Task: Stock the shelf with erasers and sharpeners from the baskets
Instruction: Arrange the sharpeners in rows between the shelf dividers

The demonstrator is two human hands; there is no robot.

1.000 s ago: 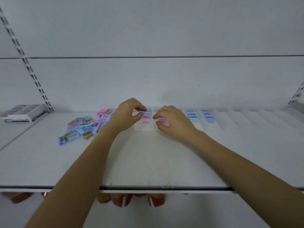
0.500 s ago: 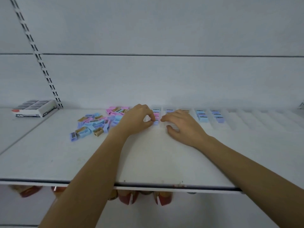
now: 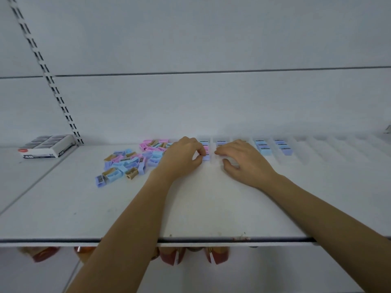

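A loose pile of pink, blue, purple and tan sharpeners [image 3: 127,163] lies on the white shelf [image 3: 84,218], left of centre. A clear divided tray [image 3: 317,149] runs along the back right. My left hand [image 3: 179,159] pinches a purple sharpener [image 3: 206,157] at the front of a lane that holds pink and purple ones. My right hand [image 3: 243,163] lies just to the right. Its fingers and thumb are curled around the front end of the neighbouring clear lane [image 3: 230,162]. Two more lanes hold a row of blue sharpeners [image 3: 263,148] and a row of purple sharpeners [image 3: 283,146].
A grey and white box of erasers [image 3: 46,146] stands at the back left by the slotted upright [image 3: 53,85]. Several tray lanes to the right hold nothing. Orange-red packages [image 3: 218,254] hang under the shelf's front edge [image 3: 63,242].
My left hand has come down to the front of the lane with a purple sharpener. My right hand no longer shows the pink sharpener and now rests on the tray. The camera has shifted.
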